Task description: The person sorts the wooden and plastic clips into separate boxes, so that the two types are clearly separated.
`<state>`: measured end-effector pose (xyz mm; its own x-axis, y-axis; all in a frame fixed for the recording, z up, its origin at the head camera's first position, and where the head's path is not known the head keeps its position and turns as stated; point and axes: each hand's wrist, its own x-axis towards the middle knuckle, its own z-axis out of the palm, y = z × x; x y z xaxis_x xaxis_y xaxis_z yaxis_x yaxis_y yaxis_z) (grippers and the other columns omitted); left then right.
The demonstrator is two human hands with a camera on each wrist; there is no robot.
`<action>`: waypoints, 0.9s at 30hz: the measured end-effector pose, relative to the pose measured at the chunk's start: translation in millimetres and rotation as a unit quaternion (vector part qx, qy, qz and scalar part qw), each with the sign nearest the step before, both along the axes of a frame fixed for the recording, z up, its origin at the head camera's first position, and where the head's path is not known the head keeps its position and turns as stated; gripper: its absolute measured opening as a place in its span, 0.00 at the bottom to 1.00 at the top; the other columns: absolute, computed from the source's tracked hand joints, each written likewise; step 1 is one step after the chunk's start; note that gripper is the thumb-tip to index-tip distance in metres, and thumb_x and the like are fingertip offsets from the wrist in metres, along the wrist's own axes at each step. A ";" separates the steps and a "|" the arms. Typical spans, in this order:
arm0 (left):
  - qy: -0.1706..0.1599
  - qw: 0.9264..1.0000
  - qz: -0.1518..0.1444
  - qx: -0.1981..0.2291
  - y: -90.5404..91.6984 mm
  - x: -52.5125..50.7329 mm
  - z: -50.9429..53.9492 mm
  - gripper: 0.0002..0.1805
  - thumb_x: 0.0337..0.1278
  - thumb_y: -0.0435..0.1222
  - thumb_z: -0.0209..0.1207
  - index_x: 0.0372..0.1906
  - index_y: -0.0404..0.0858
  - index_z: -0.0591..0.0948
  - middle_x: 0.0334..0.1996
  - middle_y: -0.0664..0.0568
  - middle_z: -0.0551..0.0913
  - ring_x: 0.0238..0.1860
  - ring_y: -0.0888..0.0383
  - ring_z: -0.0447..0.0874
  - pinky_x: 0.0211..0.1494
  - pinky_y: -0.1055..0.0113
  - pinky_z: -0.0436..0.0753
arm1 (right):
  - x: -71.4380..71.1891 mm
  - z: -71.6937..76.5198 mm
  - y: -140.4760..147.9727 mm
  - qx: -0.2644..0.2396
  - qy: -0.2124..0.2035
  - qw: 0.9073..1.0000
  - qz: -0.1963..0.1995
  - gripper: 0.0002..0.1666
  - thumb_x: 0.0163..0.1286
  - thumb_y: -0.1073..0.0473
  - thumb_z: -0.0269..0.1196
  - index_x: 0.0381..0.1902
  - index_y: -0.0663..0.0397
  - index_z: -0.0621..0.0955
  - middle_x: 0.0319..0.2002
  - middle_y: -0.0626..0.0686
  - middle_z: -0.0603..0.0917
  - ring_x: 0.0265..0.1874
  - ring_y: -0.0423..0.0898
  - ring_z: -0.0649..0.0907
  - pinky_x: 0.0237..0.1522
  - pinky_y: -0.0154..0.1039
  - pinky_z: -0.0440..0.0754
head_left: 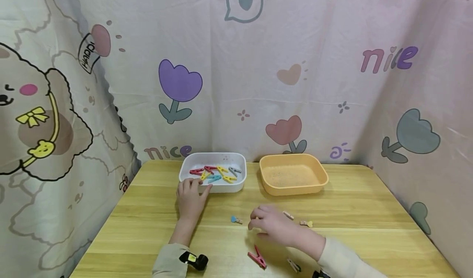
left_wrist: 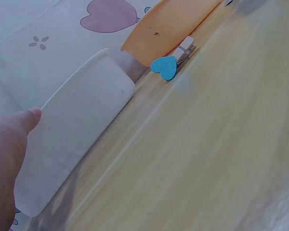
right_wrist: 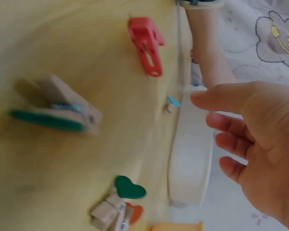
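Note:
A white plastic tray [head_left: 212, 189] holds several red, yellow, blue and grey plastic clothespins [head_left: 214, 178]. My left hand [head_left: 190, 200] grips its front left rim; the thumb [left_wrist: 31, 118] shows at the rim in the left wrist view, the other fingers hidden there. My right hand [head_left: 275, 224] hovers over the table with bent, spread fingers and nothing visible between them. Around it lie a red clothespin [head_left: 258, 257], a wooden clothespin with a green side [right_wrist: 53, 108], one with a blue heart [head_left: 235, 219], one with a green heart [right_wrist: 130, 187] and one with a yellow heart [head_left: 306, 224].
An orange tray [head_left: 293, 190] stands right of the white one at the back of the wooden table [head_left: 129, 228]. An orange heart [right_wrist: 135, 211] shows beside the green heart in the right wrist view. A printed curtain [head_left: 236, 85] hangs behind and at both sides.

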<state>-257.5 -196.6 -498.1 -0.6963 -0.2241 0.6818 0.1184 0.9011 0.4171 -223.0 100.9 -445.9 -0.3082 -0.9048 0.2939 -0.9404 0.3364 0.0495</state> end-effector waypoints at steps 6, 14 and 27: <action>-0.006 1.000 0.005 -0.003 0.3 0.0 -0.2 0.22 0.47 0.49 0.72 0.37 0.36 0.81 0.39 0.40 0.77 0.46 0.42 0.71 0.54 0.48 0.69 | 5.0 -13.5 0.3 -0.003 0.009 1.000 0.030 0.11 0.57 0.56 0.71 0.38 0.39 0.83 0.40 0.41 0.79 0.40 0.37 0.75 0.45 0.34 0.76; -0.005 1.000 0.004 0.001 0.2 -0.6 0.2 0.21 0.48 0.48 0.72 0.37 0.36 0.81 0.39 0.40 0.77 0.45 0.42 0.71 0.53 0.48 0.69 | 12.5 -21.0 0.2 0.026 -0.021 0.998 0.043 0.09 0.56 0.56 0.70 0.34 0.36 0.82 0.39 0.40 0.79 0.39 0.36 0.74 0.42 0.29 0.73; -0.005 1.000 0.002 0.000 -0.1 -0.5 -0.7 0.22 0.48 0.49 0.71 0.37 0.36 0.81 0.39 0.41 0.77 0.45 0.42 0.71 0.53 0.49 0.69 | 16.4 -22.4 -3.1 0.031 -0.057 0.997 0.042 0.07 0.59 0.55 0.70 0.32 0.35 0.82 0.40 0.39 0.79 0.39 0.35 0.73 0.41 0.27 0.70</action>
